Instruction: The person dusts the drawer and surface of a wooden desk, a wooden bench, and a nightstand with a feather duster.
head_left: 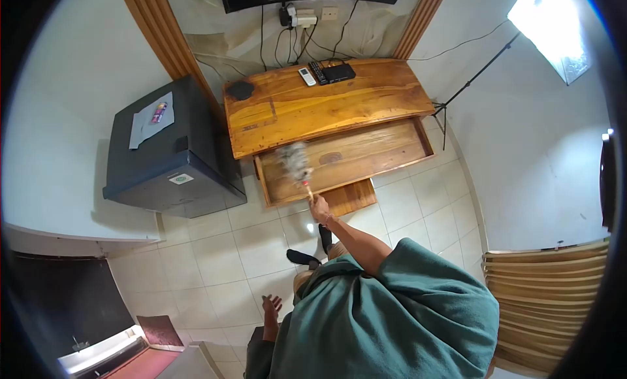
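My right hand (320,210) is wrapped round the handle of a feather duster (296,162). The duster's grey, fluffy head is blurred and sits over the left part of a pulled-out wooden drawer (372,148); whether it touches the drawer bottom I cannot tell. A dark knot mark shows in the drawer's wood. Above the drawer is the wooden table top (339,108). My left hand (272,305) hangs low beside my body over the tiled floor, fingers apart, holding nothing.
On the table top lie a white remote (307,77), a black remote (319,72) and a black box (339,72). A dark mini fridge (176,144) stands left. At right is a lamp stand (473,80). Cables (294,46) hang behind the table.
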`<act>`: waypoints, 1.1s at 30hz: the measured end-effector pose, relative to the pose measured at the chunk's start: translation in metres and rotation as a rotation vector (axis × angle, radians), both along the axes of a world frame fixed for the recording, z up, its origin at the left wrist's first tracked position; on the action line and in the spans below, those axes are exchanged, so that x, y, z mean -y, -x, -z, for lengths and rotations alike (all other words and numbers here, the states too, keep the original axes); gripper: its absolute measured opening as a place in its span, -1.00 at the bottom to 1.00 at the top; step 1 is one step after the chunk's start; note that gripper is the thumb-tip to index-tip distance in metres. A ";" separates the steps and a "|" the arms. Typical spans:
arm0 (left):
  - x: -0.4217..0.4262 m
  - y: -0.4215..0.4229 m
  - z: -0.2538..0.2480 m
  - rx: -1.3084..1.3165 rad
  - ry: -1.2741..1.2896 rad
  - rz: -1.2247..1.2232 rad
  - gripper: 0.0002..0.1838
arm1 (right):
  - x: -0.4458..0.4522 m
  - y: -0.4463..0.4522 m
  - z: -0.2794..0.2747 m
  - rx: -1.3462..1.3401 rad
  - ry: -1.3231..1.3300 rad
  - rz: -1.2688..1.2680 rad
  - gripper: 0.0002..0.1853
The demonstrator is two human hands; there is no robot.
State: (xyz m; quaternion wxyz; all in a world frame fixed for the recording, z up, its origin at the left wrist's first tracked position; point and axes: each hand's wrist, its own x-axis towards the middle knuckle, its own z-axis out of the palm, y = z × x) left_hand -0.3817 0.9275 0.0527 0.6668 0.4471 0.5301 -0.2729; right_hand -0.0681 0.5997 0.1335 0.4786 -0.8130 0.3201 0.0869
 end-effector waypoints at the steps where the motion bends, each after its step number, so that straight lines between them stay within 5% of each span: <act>1: 0.002 -0.014 0.002 0.048 -0.005 0.003 -0.37 | 0.012 0.004 0.021 0.043 0.036 -0.160 -0.73; 6: 0.018 -0.094 0.001 0.177 -0.046 0.041 -0.32 | 0.021 0.010 0.022 0.134 0.129 0.251 -0.74; 9: 0.037 -0.126 -0.011 0.229 -0.077 0.106 -0.36 | 0.031 0.006 0.039 0.048 -0.412 0.580 -0.69; 14: 0.076 -0.150 -0.025 0.197 -0.087 0.193 -0.42 | 0.092 0.026 0.029 0.102 0.021 -0.262 -0.64; 18: 0.099 -0.123 -0.010 0.136 -0.104 0.233 -0.44 | 0.166 0.025 -0.011 -0.167 0.110 -0.312 -0.62; 23: 0.135 -0.091 0.005 -0.031 -0.200 0.188 -0.51 | 0.308 0.025 0.033 0.023 0.128 0.195 -0.63; 26: 0.180 -0.088 0.010 0.000 -0.244 0.108 -0.53 | 0.373 0.015 0.037 0.044 -0.114 0.746 -0.64; 29: 0.230 -0.093 0.013 -0.085 -0.231 0.133 -0.52 | 0.412 0.014 0.036 0.037 -0.255 0.749 -0.66; 33: 0.283 -0.128 0.055 -0.094 0.016 -0.015 -0.51 | 0.440 0.024 0.044 0.098 -0.007 0.087 -0.66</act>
